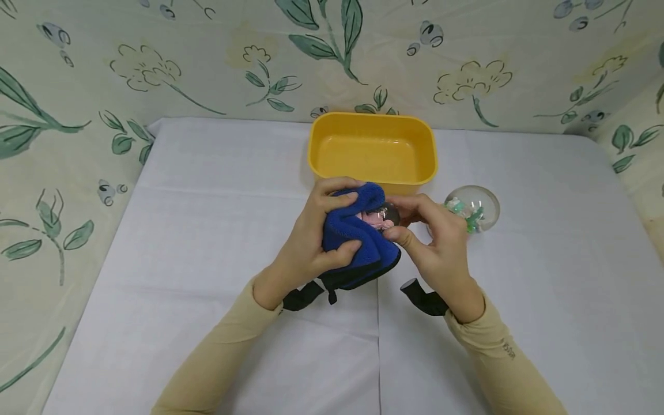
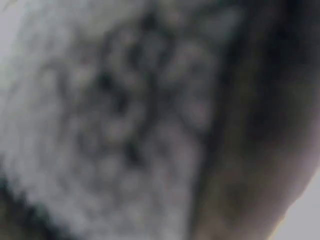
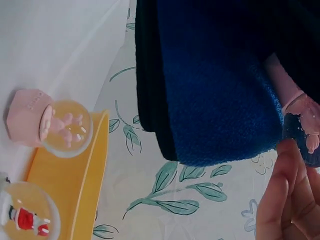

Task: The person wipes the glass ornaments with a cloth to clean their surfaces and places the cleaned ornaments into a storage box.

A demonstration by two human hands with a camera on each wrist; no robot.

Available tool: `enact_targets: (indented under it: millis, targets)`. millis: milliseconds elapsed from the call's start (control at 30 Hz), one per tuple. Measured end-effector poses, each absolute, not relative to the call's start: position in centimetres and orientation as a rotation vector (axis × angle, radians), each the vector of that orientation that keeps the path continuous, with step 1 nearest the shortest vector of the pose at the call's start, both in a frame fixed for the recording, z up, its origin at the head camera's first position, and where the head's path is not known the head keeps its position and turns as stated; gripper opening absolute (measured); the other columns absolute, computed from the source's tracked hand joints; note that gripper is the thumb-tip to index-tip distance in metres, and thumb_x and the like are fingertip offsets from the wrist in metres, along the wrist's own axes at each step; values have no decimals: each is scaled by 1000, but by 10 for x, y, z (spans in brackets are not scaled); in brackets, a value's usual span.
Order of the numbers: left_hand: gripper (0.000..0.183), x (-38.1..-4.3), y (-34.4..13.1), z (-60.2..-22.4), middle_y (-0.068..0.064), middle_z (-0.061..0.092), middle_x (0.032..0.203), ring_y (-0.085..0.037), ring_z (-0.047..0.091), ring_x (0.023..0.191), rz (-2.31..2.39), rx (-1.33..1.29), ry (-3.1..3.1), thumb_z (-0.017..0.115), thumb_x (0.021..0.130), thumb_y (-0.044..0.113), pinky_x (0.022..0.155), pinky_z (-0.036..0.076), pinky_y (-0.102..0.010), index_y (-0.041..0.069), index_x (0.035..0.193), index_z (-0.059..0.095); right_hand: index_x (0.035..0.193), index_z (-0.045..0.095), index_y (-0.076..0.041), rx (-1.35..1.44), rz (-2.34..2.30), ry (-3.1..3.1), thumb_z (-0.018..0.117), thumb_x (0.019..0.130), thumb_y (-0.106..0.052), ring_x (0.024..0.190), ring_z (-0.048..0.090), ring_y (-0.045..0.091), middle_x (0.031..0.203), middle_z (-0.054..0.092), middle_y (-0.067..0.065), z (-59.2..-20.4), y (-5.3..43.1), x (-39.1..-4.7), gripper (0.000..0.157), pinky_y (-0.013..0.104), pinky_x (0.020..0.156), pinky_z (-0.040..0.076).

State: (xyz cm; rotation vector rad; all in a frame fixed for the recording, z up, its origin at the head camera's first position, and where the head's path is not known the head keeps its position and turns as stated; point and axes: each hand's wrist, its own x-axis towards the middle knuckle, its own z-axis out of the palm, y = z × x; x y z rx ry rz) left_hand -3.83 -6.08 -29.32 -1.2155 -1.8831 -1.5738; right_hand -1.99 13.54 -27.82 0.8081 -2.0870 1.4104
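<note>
We wipe a small globe over the surface.

Our left hand (image 1: 306,245) grips the blue cloth (image 1: 358,236) around the pink-figured globe (image 1: 383,218); our right hand (image 1: 433,248) fingers pinch it, just before the yellow tub (image 1: 372,151).

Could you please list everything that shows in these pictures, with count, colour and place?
cloth: one, blue with a dark edge, wrapped round the held globe at the table's middle.
held globe: one, clear with a pink figure, between both hands.
green globe: one, clear with green and white bits, on the table right of the tub.
pink-based globe: one, clear on a pink base, beside the tub in the right wrist view.
red-figure globe: one, clear with a red and white figure, by the tub.
tub: one, yellow, behind the hands.
table: one, white cover.
backdrop: cream, green leaf print.
left hand: grips the cloth.
right hand: pinches the held globe.
</note>
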Motion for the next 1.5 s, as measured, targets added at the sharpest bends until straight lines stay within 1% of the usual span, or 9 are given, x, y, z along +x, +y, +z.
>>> enact_targets:
  millis: [67,300,500,700,900,967,1200,1367,1500]
  targets:
    - [44,-38,-60,-294,-27,41,124,-36,46,113,-1609,-1200,-1861,48,97,39,97,42,-44,3,119,38,102,63,10,818,1399,-2116,58,88,-50,78,62,12,88,68,14,-278,136,-21,62,19,74,51]
    - [53,-39,-59,-296,-29,43,124,-33,45,115,-1844,-1113,-1796,48,97,42,97,41,-46,-6,117,40,127,51,9,1056,1422,-2127,59,93,-44,110,56,24,125,57,18,-273,142,-25,63,27,91,47]
    - [49,-38,-59,-293,-29,45,123,-32,47,114,-1863,-1083,-1775,49,97,42,95,42,-46,-3,115,42,115,60,10,1068,1394,-2005,63,92,-34,100,59,22,114,64,15,-274,140,-24,50,26,87,48]
    - [39,-38,-58,-290,-28,46,120,-37,49,111,-1635,-1165,-1788,52,96,39,93,45,-45,6,115,44,108,61,14,920,1476,-1998,64,88,-40,88,62,16,105,67,9,-276,136,-20,58,25,82,51]
    - [35,-37,-57,-293,-28,46,119,-38,49,110,-1551,-1186,-1788,50,97,35,93,45,-45,5,112,46,103,62,12,807,1489,-2068,61,88,-49,77,61,10,87,67,7,-278,133,-19,63,19,71,51]
    - [36,-38,-56,-294,-28,47,119,-37,49,110,-1618,-1150,-1777,49,97,36,92,45,-45,3,111,46,103,62,11,810,1482,-2078,60,88,-50,79,60,11,89,67,9,-278,133,-21,63,19,72,51]
    - [53,-35,-56,-297,-29,45,123,-33,45,116,-1946,-1020,-1760,47,98,43,98,40,-47,-8,113,42,125,51,12,1091,1523,-2020,64,90,-39,111,53,27,122,55,19,-275,136,-27,63,29,91,46]
    - [58,-34,-58,-296,-29,43,125,-33,43,118,-2008,-997,-1766,47,98,46,101,36,-48,-9,114,39,117,60,10,1128,1490,-1935,67,90,-31,109,55,27,116,60,19,-275,134,-27,50,30,91,47]
    - [49,-35,-56,-296,-29,42,125,-34,44,116,-1861,-1074,-1789,50,97,44,96,41,-47,0,117,42,113,60,15,1043,1573,-1883,68,88,-31,103,58,25,113,63,19,-278,133,-26,53,29,89,49]
